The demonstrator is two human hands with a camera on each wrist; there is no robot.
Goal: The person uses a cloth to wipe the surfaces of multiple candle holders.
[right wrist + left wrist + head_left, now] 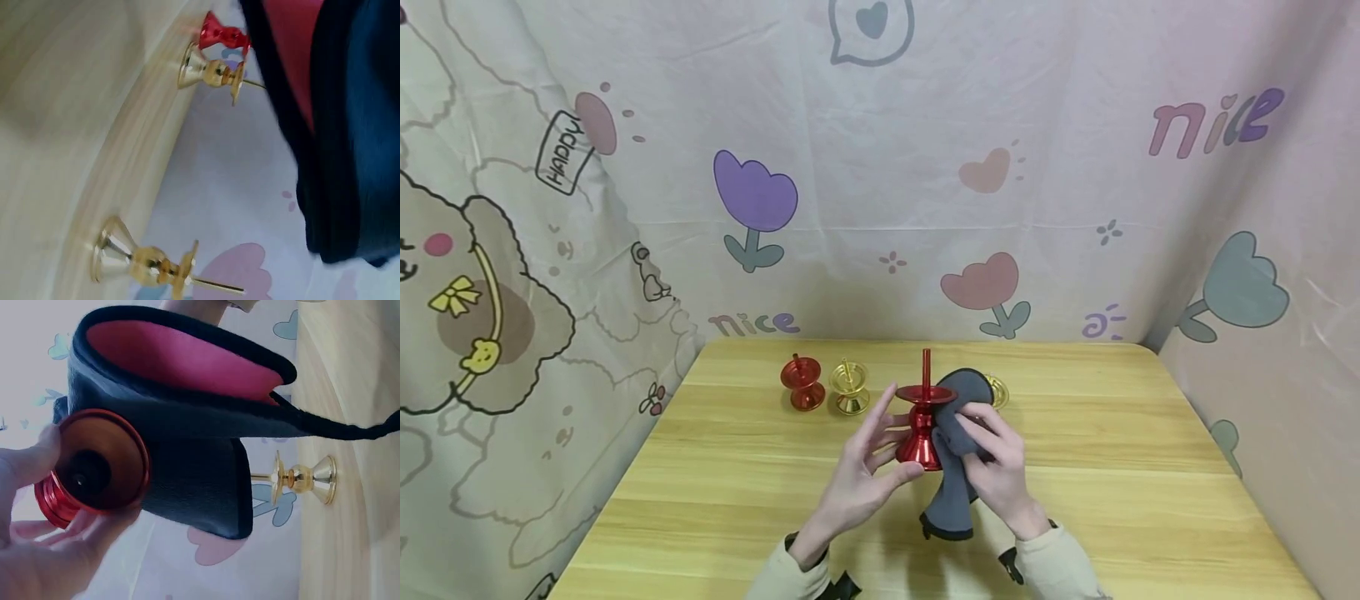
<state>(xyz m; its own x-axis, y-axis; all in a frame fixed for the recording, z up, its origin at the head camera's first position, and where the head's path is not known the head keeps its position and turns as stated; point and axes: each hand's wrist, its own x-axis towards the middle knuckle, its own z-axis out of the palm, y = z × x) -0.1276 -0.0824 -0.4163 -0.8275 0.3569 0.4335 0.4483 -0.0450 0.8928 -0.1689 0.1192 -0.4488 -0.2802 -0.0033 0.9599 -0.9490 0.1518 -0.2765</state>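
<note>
Above the table, my left hand (857, 483) grips a shiny red candlestick (919, 450) by its flared base, its thumb at the bottom edge. The candlestick is upright, with a wide dish and a thin spike on top. In the left wrist view the hollow underside of its base (128, 459) faces the camera. My right hand (1003, 475) pinches a dark grey cloth (953, 504) with black edging and a pink inner side (187, 359). The cloth is bunched against the candlestick's right side, and its lower end hangs down.
Toward the back of the wooden table (700, 500) stand a smaller red candlestick (806, 383) and a gold one (851, 388). Another gold candlestick (999, 392) is partly hidden behind the cloth; the right wrist view shows it whole. A printed curtain (880, 167) hangs behind the table.
</note>
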